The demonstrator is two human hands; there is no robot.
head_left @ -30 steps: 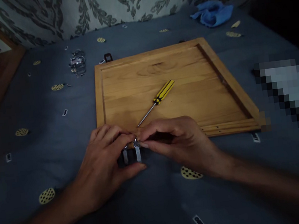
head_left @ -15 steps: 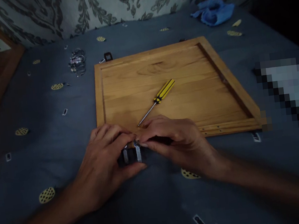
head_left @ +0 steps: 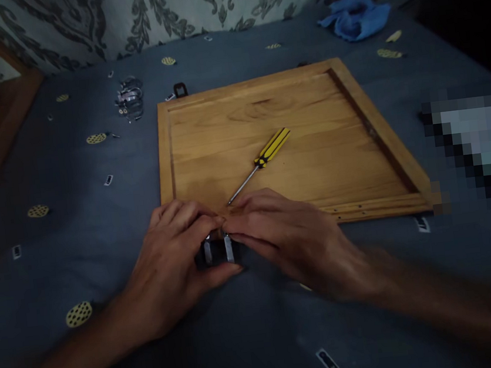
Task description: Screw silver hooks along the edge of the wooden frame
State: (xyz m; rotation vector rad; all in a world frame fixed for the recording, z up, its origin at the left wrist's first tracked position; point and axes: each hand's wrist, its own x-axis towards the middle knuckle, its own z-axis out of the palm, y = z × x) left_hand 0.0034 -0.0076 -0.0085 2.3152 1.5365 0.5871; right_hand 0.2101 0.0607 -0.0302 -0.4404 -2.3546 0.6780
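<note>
A framed wooden panel (head_left: pixel 220 116) lies flat, and both hands work at its near left edge. My left hand (head_left: pixel 174 257) is closed around a metal hinge (head_left: pixel 228 248) with two silvery arms, its thumb below and its fingers over the panel's edge. Right beside it, my right hand (head_left: pixel 291 238) pinches at the top of the hinge; whatever is between those fingertips is hidden. A screwdriver (head_left: pixel 264 157) with a yellow and black handle rests on the panel, its tip pointing toward my fingers.
Several metal fittings (head_left: pixel 130 98) are heaped on the blue patterned cloth (head_left: pixel 101 242) at the far left. A dark square fitting (head_left: pixel 180 90) sits by the panel's far edge. A blue rag (head_left: pixel 356 19) lies at the back right, and a blurred-out object (head_left: pixel 480 145) at the right.
My right hand has turned slightly, its fingers moving a little over the hinge. The left hand keeps its hold, and the view has shifted slightly.
</note>
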